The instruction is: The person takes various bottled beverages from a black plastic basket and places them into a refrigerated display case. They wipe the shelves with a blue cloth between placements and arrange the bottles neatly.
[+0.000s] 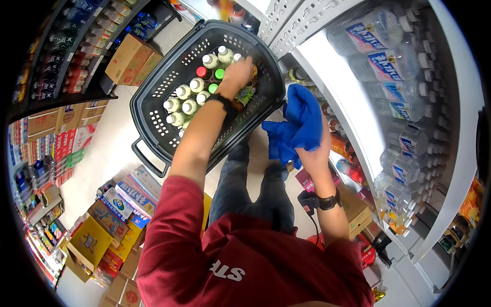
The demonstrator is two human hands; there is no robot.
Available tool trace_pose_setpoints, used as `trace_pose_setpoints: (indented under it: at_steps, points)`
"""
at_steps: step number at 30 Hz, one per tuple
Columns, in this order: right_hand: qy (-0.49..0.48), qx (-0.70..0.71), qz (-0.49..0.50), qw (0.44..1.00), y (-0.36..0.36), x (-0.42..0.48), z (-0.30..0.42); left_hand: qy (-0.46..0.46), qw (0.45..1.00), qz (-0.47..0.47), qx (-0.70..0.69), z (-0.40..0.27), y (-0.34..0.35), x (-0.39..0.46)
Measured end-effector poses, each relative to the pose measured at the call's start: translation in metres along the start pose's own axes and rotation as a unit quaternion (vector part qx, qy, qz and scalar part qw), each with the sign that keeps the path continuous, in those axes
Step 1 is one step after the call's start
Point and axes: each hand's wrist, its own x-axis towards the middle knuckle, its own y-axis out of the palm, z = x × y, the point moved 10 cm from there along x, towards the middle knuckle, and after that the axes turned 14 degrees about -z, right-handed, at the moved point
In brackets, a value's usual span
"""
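Note:
My left hand (pixel 238 72) reaches into a black plastic shopping basket (pixel 156 119), its fingers beside a white bottle cap (pixel 237 57). The fingertips are hidden, so a grip on that bottle cannot be confirmed. Several pale bottles with white caps (pixel 190 106) stand upright in the basket. Among them are bottles with green caps (pixel 219 74) and one dark bottle with a red cap (pixel 203 72). A small printed packet (pixel 244 95) lies near my left wrist. Outside the basket, on the right, my right hand (pixel 316 155) holds a crumpled blue cloth (pixel 303 119).
Lit shelving (pixel 345 111) on the right bears rows of clear drink bottles (pixel 395 73). Dark drink shelves (pixel 92 69) stand at the upper left, beside a cardboard box (pixel 132 61). Opened cartons (pixel 90 241) sit at the lower left. The basket's side handle (pixel 147 157) juts out leftward.

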Motion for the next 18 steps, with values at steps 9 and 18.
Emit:
trace_pose_setpoints:
  at_steps: [9,18]
  points:
    - [-0.047,0.1,-0.023,0.994,-0.026,0.007,0.046,0.219,0.963,-0.156,-0.036,-0.122,-0.27,-0.068]
    - [-0.141,0.284,0.015,0.948,-0.117,0.0,0.184,0.391,0.87,-0.222,-0.201,-0.367,-0.475,-0.16]
